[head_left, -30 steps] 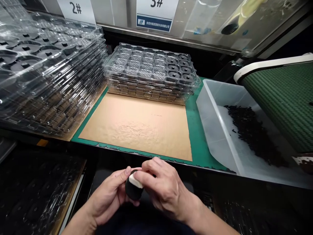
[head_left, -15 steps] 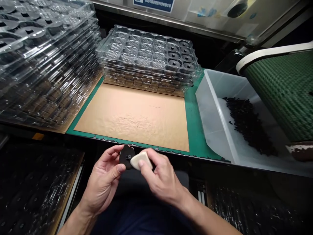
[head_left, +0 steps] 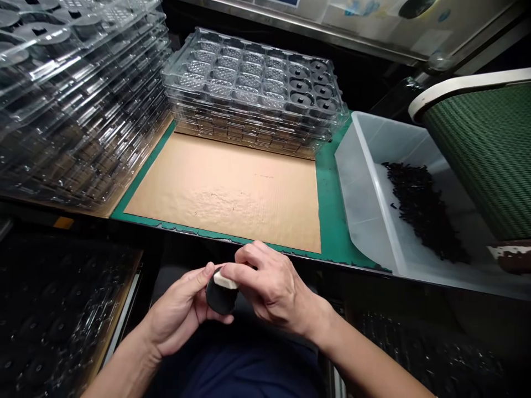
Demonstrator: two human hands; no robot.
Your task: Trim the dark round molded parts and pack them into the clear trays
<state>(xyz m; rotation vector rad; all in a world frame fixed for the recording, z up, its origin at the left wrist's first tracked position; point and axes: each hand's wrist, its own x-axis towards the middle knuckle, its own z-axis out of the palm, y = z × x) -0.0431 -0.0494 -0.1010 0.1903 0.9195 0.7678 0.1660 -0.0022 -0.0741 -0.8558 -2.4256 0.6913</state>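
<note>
- Round black disc (head_left: pixel 221 299), lower centre of the frame, gripped by the left hand (head_left: pixel 182 307).
- Cream wedge-shaped pad (head_left: pixel 226 281), pinched in the right hand (head_left: pixel 274 287), against the disc's upper part.
- The disc's studded face has turned from view, seemingly presenting another surface to the pad.
- Beyond, flat brown cardboard sheet (head_left: pixel 232 185) on the green worktop (head_left: pixel 332 190).

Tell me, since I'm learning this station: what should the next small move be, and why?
Probably rub the cream-coloured pad lightly along the edge of the black round part: the left hand cups that part, and the right hand holds the pad at the part's upper edge.
</note>
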